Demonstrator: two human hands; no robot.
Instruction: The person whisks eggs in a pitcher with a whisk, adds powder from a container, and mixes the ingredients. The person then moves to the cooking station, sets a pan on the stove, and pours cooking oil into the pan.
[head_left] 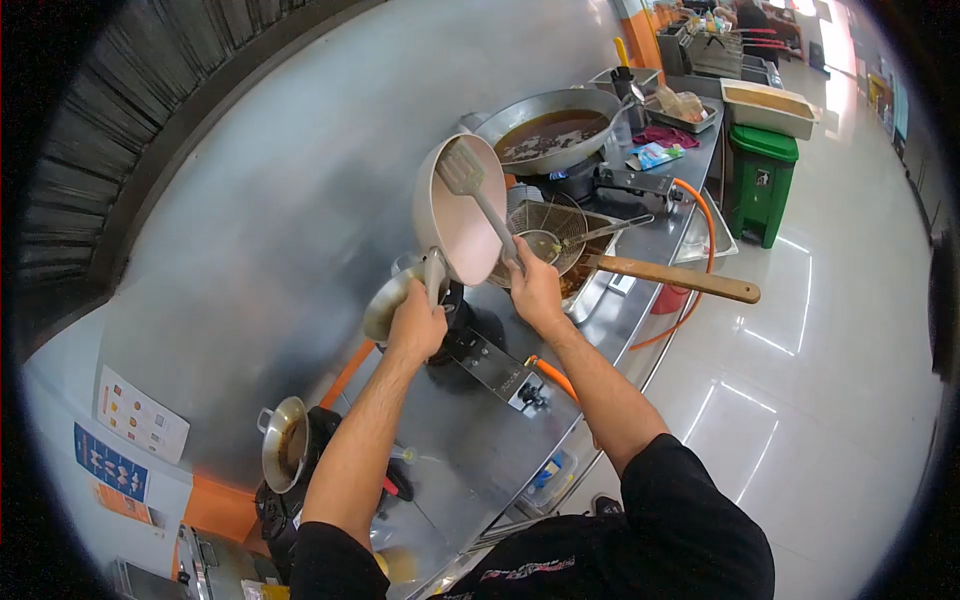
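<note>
My left hand (418, 322) is closed round the handle of a deep pan (470, 225) with a pale pink inside, tilted up on its side. In my right hand (537, 287) is a grey slotted spatula (462, 170), its blade inside the pan near the upper rim. Under the pan, a metal pan (383, 309) sits by a black burner. Right of my right hand, wire strainers (545, 222) rest over a metal tray, one with a long wooden handle (690, 279).
A large wok (553, 130) of dark liquid stands on a burner behind. A small pot (287, 445) is at the lower left. An orange hose (711, 240) hangs over the counter edge. A green bin (762, 180) stands on the floor at the right.
</note>
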